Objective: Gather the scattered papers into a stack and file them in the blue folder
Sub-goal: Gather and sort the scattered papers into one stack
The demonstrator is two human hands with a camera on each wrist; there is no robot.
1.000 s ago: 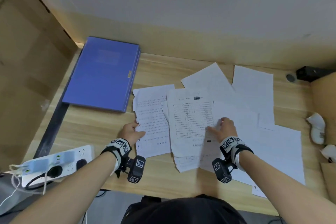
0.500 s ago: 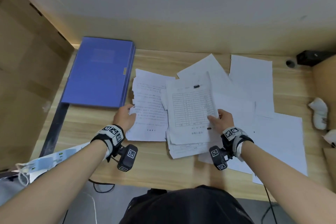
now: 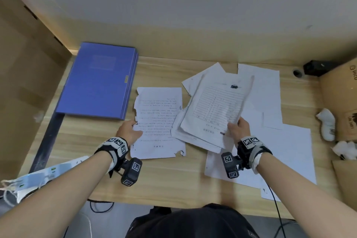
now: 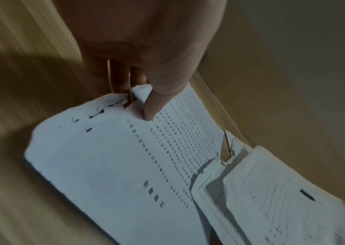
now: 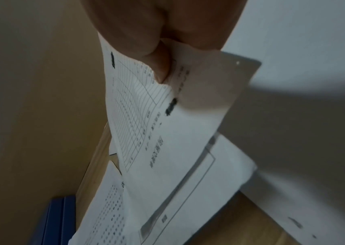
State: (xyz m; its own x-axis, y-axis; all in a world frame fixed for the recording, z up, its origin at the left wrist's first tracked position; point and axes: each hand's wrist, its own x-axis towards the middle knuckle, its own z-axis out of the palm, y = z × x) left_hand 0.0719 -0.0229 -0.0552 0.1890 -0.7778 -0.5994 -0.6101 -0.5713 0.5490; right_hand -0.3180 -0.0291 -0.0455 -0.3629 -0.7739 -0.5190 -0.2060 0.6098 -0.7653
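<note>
A closed blue folder (image 3: pixel 100 81) lies at the desk's back left; its edge (image 5: pixel 58 220) shows in the right wrist view. My left hand (image 3: pixel 129 132) pinches the torn left edge of a text-covered sheet (image 3: pixel 158 121) lying flat on the desk, thumb on top (image 4: pixel 152 106). My right hand (image 3: pixel 238 129) grips the near right corner of a small bundle of papers (image 3: pixel 214 114), topped by a sheet with a table (image 5: pixel 138 119), and lifts that side off the desk. Several blank sheets (image 3: pixel 270 141) lie spread to the right.
A white power strip (image 3: pixel 38 176) with cables sits at the desk's near left edge. Cardboard boxes (image 3: pixel 342 98) and crumpled white tissue (image 3: pixel 327 121) stand at the right. A black device (image 3: pixel 316 66) is at the back right. Cardboard (image 3: pixel 23 75) flanks the left side.
My right hand has lifted the table-topped bundle and swung it to the right, away from the text sheet. My left hand keeps hold of the text sheet's edge.
</note>
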